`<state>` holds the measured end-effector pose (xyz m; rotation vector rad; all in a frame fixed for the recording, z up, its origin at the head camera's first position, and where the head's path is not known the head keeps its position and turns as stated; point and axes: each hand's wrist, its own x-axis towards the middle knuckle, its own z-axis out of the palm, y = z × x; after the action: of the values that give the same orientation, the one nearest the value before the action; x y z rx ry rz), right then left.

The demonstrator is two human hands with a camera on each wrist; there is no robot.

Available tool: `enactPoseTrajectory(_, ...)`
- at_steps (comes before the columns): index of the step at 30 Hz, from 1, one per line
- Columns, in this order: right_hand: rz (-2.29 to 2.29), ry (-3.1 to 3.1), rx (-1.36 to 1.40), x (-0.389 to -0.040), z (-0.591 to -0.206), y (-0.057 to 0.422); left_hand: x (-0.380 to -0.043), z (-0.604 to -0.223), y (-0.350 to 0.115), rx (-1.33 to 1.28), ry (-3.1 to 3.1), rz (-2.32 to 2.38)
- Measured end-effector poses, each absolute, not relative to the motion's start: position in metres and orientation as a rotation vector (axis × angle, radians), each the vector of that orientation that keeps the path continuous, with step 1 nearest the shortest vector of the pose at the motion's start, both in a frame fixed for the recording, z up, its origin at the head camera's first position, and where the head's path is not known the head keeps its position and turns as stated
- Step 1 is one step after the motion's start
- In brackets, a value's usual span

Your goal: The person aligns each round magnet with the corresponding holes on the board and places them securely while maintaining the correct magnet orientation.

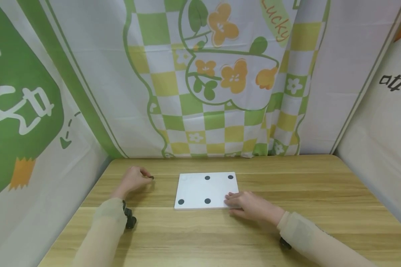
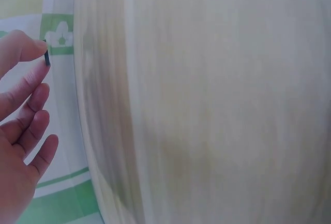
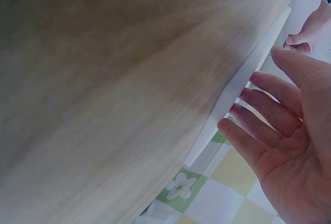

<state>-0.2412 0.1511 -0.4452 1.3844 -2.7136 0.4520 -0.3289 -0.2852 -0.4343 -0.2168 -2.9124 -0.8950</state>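
Observation:
A white rectangular board (image 1: 193, 190) lies flat on the wooden table. Several black round discs dot it, among them one at its near left corner (image 1: 181, 202) and one at its far right corner (image 1: 230, 177). A faint pale circle (image 1: 183, 178) marks the far left corner. Left of the board, my left hand (image 1: 132, 181) pinches a small thin black disc (image 2: 47, 57) between thumb and index finger, the other fingers loosely bent. My right hand (image 1: 254, 205) rests its extended fingers on the board's near right corner, hiding that corner.
The wooden table (image 1: 173, 237) reaches back to a patterned curtain (image 1: 217, 126). More printed cloth hangs on the left side (image 1: 80, 148) and right side (image 1: 377, 148). A dark camera mount (image 1: 129, 218) is strapped to the left wrist.

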Motion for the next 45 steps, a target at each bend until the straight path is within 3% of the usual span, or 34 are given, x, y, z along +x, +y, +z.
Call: enactPoseTrajectory(45,0.458,-2.686,1.406,-0.241,-0.445,0.152,-0.351,-0.442,-0.218,-0.376,-2.847,-0.978)
